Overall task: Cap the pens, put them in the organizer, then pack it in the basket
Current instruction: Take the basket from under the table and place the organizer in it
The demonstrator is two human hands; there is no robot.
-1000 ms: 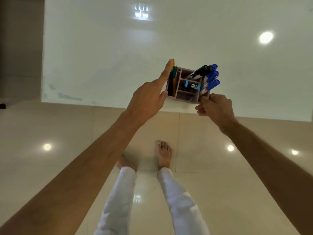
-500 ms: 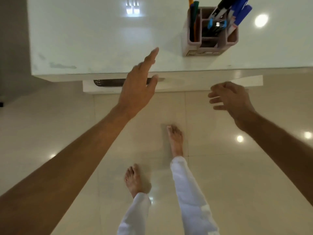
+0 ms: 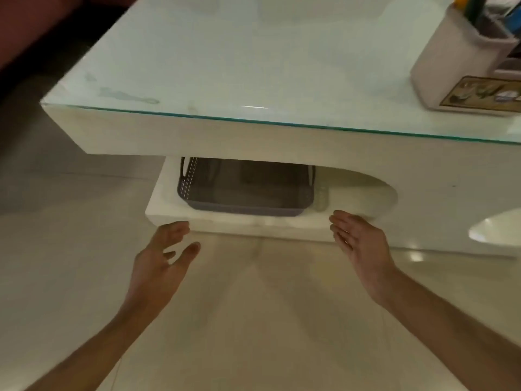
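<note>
My left hand (image 3: 162,261) and my right hand (image 3: 362,244) are both spread, fingers loose, holding nothing, just in front of the near edge of the low shelf (image 3: 253,222) under the counter (image 3: 225,66). The grey perforated basket (image 3: 242,187) sits on that shelf, between my hands and farther in, partly hidden by the counter's thick front. The organizer (image 3: 462,60) stands on the counter at the far right, with pens (image 3: 476,7) sticking out of it.
</note>
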